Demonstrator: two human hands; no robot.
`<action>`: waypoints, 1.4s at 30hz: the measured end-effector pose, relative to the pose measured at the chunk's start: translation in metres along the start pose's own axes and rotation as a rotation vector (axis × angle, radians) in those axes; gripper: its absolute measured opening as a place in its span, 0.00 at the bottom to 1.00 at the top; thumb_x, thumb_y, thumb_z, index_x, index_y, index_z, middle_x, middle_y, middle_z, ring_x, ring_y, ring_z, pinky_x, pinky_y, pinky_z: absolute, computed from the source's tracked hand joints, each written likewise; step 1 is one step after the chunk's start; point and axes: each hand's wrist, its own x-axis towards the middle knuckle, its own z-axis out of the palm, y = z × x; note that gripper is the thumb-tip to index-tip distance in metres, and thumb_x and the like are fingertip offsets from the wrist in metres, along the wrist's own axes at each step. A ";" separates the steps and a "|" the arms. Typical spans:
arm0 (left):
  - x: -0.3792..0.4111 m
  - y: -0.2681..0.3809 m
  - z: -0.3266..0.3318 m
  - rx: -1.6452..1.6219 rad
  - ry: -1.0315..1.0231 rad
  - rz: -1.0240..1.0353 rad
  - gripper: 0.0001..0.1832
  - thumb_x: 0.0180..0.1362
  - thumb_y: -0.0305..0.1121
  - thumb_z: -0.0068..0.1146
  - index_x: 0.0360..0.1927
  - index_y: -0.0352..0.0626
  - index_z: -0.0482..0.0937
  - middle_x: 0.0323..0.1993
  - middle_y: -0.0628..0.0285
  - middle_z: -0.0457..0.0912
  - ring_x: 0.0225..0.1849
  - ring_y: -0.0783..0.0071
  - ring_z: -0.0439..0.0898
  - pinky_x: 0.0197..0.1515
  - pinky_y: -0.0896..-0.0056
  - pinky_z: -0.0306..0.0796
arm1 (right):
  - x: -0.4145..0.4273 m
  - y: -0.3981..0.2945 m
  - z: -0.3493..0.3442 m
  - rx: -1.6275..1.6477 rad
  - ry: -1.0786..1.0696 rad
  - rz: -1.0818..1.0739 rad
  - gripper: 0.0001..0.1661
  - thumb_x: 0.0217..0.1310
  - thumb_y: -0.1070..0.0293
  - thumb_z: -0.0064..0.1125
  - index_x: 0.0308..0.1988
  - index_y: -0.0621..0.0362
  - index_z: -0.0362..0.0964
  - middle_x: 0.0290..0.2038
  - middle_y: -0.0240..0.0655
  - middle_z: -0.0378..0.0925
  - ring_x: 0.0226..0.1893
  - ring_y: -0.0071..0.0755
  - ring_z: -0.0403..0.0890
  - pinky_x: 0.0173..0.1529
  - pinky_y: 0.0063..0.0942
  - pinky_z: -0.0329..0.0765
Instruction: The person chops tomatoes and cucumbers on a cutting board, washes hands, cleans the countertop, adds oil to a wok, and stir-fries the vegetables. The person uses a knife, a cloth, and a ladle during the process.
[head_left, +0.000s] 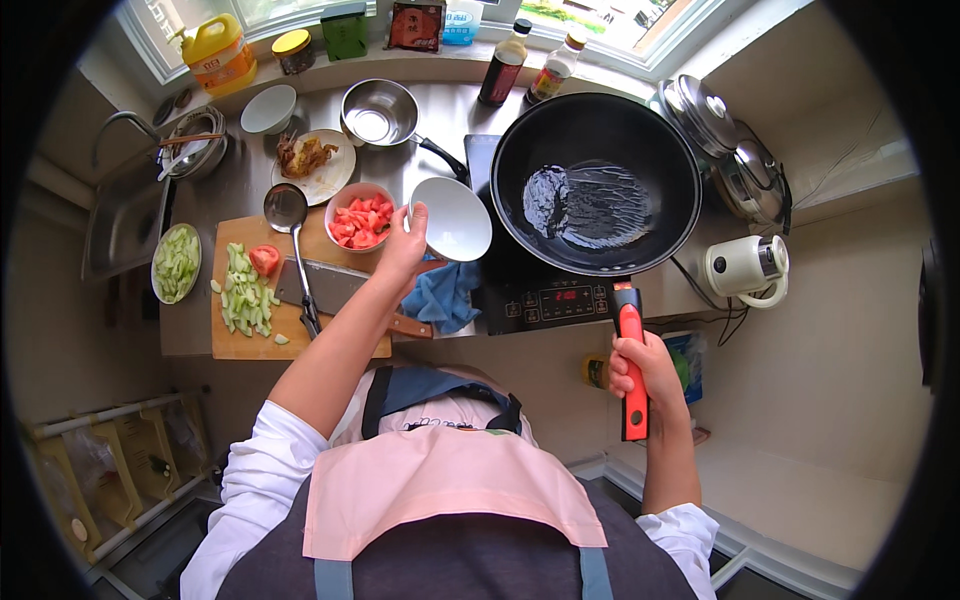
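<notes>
My left hand (406, 244) grips a white bowl (454, 221) by its left rim, tipped so that its bare inside shows. A pink bowl of chopped tomato (361, 221) is just left of that hand. My right hand (643, 365) is closed around the red and black handle (634, 375) of a black wok (600, 135). Glossy liquid (589, 206) lies in the wok's bottom, and the wok rests on an induction cooktop (555, 304) with a lit display. Under my left forearm are a cleaver (324, 283) and a blue cloth (442, 296).
A cutting board (225, 345) bears chopped green vegetable (247, 296), a tomato piece (264, 259) and a ladle (286, 208). Behind are a small saucepan (380, 112) and a plate of food (311, 165). Two bottles (504, 64) stand behind the wok; a white kettle (739, 266) is at right.
</notes>
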 end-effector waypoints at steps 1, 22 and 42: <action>0.001 -0.001 0.002 0.010 -0.005 0.006 0.30 0.57 0.57 0.38 0.55 0.50 0.51 0.48 0.56 0.66 0.45 0.58 0.73 0.40 0.49 0.70 | -0.005 -0.004 0.002 -0.013 0.011 0.010 0.06 0.50 0.72 0.47 0.24 0.58 0.59 0.14 0.29 0.63 0.09 0.20 0.62 0.15 0.22 0.64; 0.014 -0.005 0.006 -0.186 -0.121 -0.019 0.32 0.55 0.59 0.39 0.55 0.51 0.49 0.53 0.55 0.61 0.51 0.53 0.67 0.45 0.47 0.67 | -0.032 -0.030 0.027 -0.297 0.081 0.018 0.05 0.47 0.74 0.46 0.24 0.60 0.58 0.14 0.31 0.64 0.09 0.20 0.63 0.14 0.20 0.63; 0.013 -0.006 0.014 -0.205 -0.163 -0.039 0.36 0.56 0.57 0.39 0.60 0.51 0.43 0.55 0.55 0.60 0.52 0.55 0.67 0.44 0.48 0.69 | -0.038 -0.039 0.034 -0.480 0.144 0.012 0.06 0.48 0.73 0.48 0.26 0.61 0.59 0.14 0.32 0.65 0.09 0.20 0.64 0.14 0.19 0.63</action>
